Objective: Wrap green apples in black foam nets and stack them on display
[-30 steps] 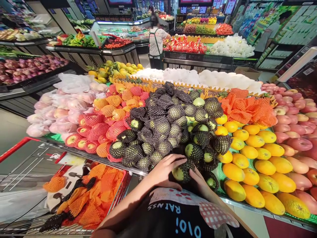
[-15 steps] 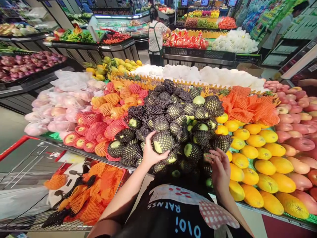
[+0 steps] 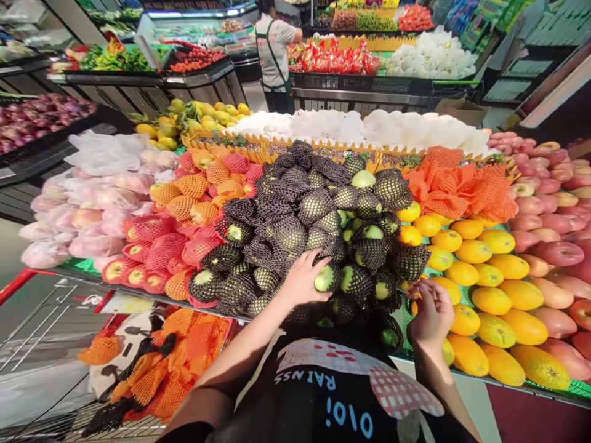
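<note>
A heap of green fruits in black foam nets (image 3: 314, 209) fills the middle of the display stand. My left hand (image 3: 302, 280) is curled round one netted green fruit (image 3: 327, 278) at the front of the heap. My right hand (image 3: 431, 314) hovers at the heap's right edge, next to the bare yellow-orange fruits (image 3: 480, 271). Its fingers are bent and pinched together; what they hold, if anything, I cannot make out.
Red and orange netted fruits (image 3: 184, 234) lie left of the heap, loose orange nets (image 3: 457, 184) behind the yellow fruits, pink fruits (image 3: 549, 209) at the far right. A trolley (image 3: 138, 369) with spare orange and black nets stands lower left. A person in an apron (image 3: 274, 55) works at the back.
My left hand has moved right from a larger netted fruit onto a smaller one. My right hand has drawn slightly right and its fingers have closed. The view has tilted down.
</note>
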Available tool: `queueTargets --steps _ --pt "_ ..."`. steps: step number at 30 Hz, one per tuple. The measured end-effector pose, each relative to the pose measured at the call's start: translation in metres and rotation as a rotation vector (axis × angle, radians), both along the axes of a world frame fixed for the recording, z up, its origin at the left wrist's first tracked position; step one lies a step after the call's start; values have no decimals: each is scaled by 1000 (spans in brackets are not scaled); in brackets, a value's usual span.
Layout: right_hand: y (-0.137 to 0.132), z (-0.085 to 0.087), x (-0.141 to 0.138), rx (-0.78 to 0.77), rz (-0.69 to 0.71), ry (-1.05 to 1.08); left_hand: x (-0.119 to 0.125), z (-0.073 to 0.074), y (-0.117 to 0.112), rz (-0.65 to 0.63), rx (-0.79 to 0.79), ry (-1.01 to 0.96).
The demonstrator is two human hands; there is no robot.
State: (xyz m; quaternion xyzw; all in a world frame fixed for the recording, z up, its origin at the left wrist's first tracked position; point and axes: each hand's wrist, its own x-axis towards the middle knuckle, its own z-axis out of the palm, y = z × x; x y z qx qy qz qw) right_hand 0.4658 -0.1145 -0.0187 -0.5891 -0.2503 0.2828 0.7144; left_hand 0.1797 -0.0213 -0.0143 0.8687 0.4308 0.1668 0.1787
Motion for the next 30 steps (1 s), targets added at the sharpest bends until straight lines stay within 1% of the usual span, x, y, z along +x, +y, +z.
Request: queueTargets --steps 3,5,8,11,13,15,17,19,21,22,24,26,28,30 --pt "5 7 1 33 -17 -5 -3 2 -1 4 7 -8" --pt "4 12 -1 42 -6 -28 -6 5 -8 -22 -7 -24" --pt "-6 14 -6 32 20 -70 -14 11 -25 -68 -6 -54" --pt "-23 7 -4 -40 20 -157 -25 13 -46 -44 34 -75" --pt "-29 3 5 -133 16 -320 -34 9 -58 18 74 -82" --pt "-24 1 20 -254 32 -627 -41 3 -68 90 116 -80" --pt "-6 0 38 -369 112 -961 -45 -2 -75 142 146 -67" --pt "20 -1 54 -462 272 -1145 -47 -3 -79 165 167 -57" --pt "47 -3 66 -578 442 -1204 -46 -1 -82 177 183 -58" --pt "59 -5 71 -633 504 -1216 -46 1 -83 185 195 -63" --pt "73 -6 77 -705 568 -1234 -46 7 -84 208 215 -69" --pt "76 -7 81 -717 606 -1253 -50 10 -87 236 234 -69" --pt "70 -6 84 -724 644 -1260 -57 10 -90 269 246 -62" --pt "60 -7 85 -733 656 -1262 -65 7 -95 303 248 -56"
